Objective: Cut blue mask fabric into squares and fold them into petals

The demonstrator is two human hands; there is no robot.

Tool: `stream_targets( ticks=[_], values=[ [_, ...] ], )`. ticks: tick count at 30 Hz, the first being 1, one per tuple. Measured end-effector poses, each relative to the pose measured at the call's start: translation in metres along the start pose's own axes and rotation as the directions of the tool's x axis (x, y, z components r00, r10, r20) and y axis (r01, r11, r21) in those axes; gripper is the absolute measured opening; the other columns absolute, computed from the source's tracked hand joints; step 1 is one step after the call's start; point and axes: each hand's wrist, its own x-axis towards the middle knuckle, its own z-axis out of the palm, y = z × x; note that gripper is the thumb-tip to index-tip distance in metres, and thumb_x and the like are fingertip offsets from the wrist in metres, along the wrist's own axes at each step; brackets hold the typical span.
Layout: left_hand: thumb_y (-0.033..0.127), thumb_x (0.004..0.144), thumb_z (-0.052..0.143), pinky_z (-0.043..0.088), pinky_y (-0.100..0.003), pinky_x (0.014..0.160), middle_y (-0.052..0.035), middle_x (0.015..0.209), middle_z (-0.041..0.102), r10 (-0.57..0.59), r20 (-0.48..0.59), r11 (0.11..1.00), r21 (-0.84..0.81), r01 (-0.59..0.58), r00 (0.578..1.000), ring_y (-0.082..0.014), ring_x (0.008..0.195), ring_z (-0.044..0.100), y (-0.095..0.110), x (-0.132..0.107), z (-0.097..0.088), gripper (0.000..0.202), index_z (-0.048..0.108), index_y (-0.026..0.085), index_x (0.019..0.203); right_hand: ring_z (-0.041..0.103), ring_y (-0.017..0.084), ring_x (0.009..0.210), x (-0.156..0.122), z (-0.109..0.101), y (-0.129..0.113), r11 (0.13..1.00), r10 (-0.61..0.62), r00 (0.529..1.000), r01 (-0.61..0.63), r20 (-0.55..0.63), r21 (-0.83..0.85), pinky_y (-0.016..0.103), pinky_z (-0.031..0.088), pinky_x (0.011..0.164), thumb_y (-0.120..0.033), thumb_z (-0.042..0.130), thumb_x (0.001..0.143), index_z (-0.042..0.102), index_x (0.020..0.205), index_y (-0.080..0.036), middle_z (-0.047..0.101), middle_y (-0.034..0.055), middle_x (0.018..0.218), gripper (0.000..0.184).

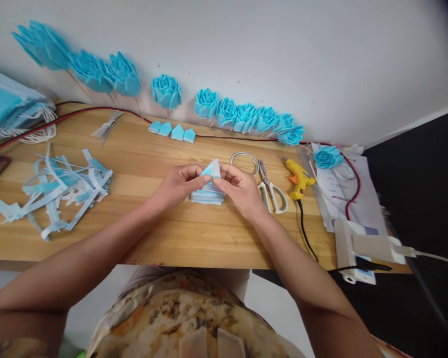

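Note:
Between my two hands is a light blue fabric piece (212,169), folded to a point at its top. My left hand (182,181) pinches its left side between thumb and fingers. From the other side my right hand (239,185) grips it the same way, both thumbs nearly meeting at the front. Just below lies a stack of pale blue and white fabric pieces (208,198) on the wooden table (153,243). Behind the hands, several folded blue petals (177,133) sit in a row. White-handled scissors (271,191) rest right of my right hand.
Blue fabric flowers (166,92) lean along the wall. Cut strips (67,186) are heaped at left, near a stack of blue masks (11,107). At right are a tape roll (244,154), a yellow glue gun (298,178), papers (358,194) and a white power strip (347,248) with cords.

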Motion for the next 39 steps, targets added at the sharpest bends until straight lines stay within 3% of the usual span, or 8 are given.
stream_targets(
  ticks=[10,17,25,39],
  values=[
    [0.044,0.077,0.071,0.034,-0.021,0.055,0.0023,0.064,0.055,-0.032,0.014,0.999,-0.029,0.033,0.999,-0.0082,0.058,0.045,-0.003,0.0002,-0.0001,0.032,0.061,0.014,0.072,0.064,0.013,0.079,-0.0004,-0.0015,0.0,1.0,-0.012,1.0,0.012,0.008,-0.001,0.028,0.053,0.075,-0.033,0.073,0.08,0.071,0.101,-0.021,0.068,-0.0015,0.08,0.025],
    [0.045,0.075,0.07,0.031,-0.022,0.052,0.0029,0.062,0.053,-0.071,0.006,0.997,0.003,0.071,0.997,-0.0079,0.054,0.043,-0.002,0.0009,0.0007,0.032,0.061,0.015,0.071,0.059,0.012,0.074,0.0,-0.0059,-0.0018,0.998,-0.009,1.0,0.009,0.008,-0.056,0.026,0.049,0.07,-0.041,0.073,0.08,0.072,0.093,-0.021,0.066,-0.0011,0.08,0.023],
    [0.048,0.077,0.065,0.032,-0.022,0.051,0.003,0.06,0.05,-0.07,0.035,0.994,0.086,0.067,0.997,-0.0083,0.054,0.042,-0.0008,0.0006,0.0002,0.035,0.058,0.016,0.068,0.04,0.009,0.06,-0.0009,-0.0061,-0.0069,0.97,-0.04,0.999,0.031,-0.029,-0.242,0.024,0.035,0.056,-0.04,0.066,0.083,0.058,0.074,-0.019,0.047,-0.0045,0.065,0.024],
    [0.043,0.077,0.065,0.035,-0.023,0.054,0.002,0.063,0.053,-0.043,0.048,0.995,0.089,0.039,0.998,-0.01,0.058,0.045,0.0022,0.0,-0.0001,0.028,0.06,0.016,0.071,0.047,0.011,0.066,-0.0018,-0.0045,-0.0083,0.974,-0.041,0.998,0.028,-0.052,-0.224,0.026,0.04,0.062,-0.041,0.065,0.084,0.059,0.08,-0.021,0.054,-0.0022,0.072,0.022]
  ],
)
